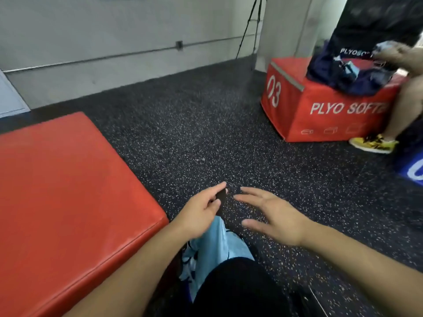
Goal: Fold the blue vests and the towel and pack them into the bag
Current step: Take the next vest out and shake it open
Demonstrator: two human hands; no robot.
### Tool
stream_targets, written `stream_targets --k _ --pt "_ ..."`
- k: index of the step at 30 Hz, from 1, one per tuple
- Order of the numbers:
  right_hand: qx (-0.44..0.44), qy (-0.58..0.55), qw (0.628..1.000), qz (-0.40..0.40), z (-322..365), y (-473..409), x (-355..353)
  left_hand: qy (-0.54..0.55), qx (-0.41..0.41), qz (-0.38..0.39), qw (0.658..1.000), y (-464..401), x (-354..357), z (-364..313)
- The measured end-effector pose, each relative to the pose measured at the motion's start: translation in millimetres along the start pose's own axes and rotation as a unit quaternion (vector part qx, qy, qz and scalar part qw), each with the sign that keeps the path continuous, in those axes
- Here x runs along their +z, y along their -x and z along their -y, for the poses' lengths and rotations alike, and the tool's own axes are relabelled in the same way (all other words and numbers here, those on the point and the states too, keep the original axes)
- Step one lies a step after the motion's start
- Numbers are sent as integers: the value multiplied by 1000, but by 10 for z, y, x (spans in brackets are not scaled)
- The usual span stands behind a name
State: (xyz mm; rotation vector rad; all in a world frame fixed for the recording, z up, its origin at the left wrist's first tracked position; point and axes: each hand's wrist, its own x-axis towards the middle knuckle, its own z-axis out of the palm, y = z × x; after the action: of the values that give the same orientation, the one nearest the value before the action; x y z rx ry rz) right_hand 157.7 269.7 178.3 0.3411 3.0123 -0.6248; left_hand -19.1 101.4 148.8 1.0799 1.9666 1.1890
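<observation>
Blue vests heaped on far red box | hands: left pinches small dark object, right spread, released

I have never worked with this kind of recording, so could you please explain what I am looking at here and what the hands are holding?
There is no machine here: a person wears a camera on the head, and this single picture looks forward and down at their own two arms. The left hand pinches a small dark thing in its fingers; it is too blurred to name. The right hand is open, fingers spread, holding nothing. Both hover over a speckled dark floor. To the left is a red pad. Far right stands a red box marked PLYO SOFT, with a dark blue bag on top, where another person is busy. Light blue cloth hangs below the left wrist; whether it is a vest or the towel I cannot tell.
</observation>
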Motion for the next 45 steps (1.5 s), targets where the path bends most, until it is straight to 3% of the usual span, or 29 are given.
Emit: stream_targets --k 12,17,24,34,45 --pt "-95 93 990 -47 1168 -128 -849 -39 153 -119 980 719 -1285 -1322" --pt "-136 108 980 -96 1775 -456 -1306 -82 219 -192 953 1194 -2192 -2097" --pt "-235 148 947 -164 3077 -948 -1900 -181 212 -333 901 2324 -3427 -2759" --pt "-325 36 918 -223 4877 -1319 -2623 -228 104 -484 838 3726 -4617 -2373" --pt "-346 -82 925 -132 6037 -1580 -2546 -249 44 -485 837 4151 -5196 -1799"
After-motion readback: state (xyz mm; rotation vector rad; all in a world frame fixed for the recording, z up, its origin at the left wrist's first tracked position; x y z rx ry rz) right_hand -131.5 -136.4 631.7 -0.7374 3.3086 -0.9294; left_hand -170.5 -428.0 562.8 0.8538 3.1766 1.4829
